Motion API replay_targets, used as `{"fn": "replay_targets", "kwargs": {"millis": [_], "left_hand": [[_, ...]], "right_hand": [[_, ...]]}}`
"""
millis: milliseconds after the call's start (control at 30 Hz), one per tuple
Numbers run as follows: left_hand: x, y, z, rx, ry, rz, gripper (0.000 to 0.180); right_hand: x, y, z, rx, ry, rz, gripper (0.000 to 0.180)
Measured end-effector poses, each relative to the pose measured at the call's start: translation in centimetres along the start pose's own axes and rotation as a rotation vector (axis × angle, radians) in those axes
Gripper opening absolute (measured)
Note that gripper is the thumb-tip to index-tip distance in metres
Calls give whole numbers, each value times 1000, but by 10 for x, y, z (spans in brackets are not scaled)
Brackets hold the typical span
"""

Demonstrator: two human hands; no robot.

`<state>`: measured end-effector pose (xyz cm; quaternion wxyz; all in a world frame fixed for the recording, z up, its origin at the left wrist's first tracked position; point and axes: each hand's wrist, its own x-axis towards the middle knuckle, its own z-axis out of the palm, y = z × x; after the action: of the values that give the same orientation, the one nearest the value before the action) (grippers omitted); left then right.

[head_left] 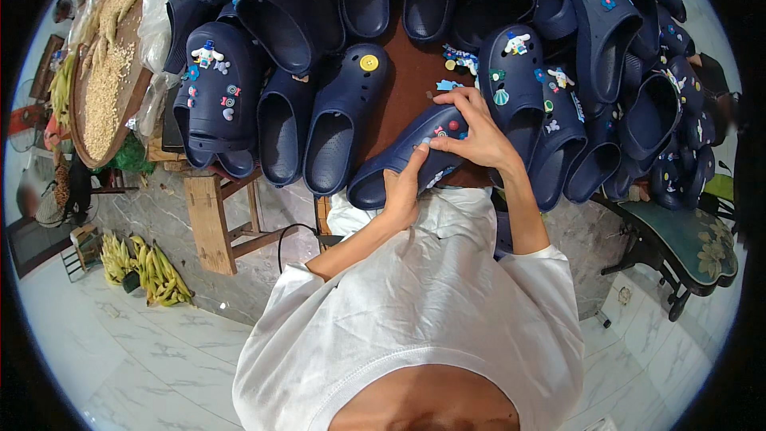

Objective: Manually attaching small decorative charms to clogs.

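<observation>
My left grip (403, 194) and right grip (484, 142) clasp the clog (405, 145) at the table's (408, 72) near edge; I judge it light, springy, fairly grippy; I'd take its sides, though they're partly hidden.

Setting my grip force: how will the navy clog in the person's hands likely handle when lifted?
The navy clog is probably light for its size, given its hollow, foam-like shell. Its moulded walls suggest slight flex rather than flopping. Raised charms may snag a sliding grip.
</observation>
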<state>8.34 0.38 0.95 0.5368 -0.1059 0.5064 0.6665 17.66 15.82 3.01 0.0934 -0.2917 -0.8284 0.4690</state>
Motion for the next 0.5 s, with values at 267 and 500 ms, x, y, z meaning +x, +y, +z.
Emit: {"fn": "replay_targets", "kwargs": {"millis": [267, 500], "left_hand": [[2, -13, -3, 107, 6, 187, 34], [1, -11, -5, 123, 52, 125, 34]], "right_hand": [[-1, -5, 10, -131, 61, 4, 59], [4, -5, 16, -169, 49, -3, 57]]}}
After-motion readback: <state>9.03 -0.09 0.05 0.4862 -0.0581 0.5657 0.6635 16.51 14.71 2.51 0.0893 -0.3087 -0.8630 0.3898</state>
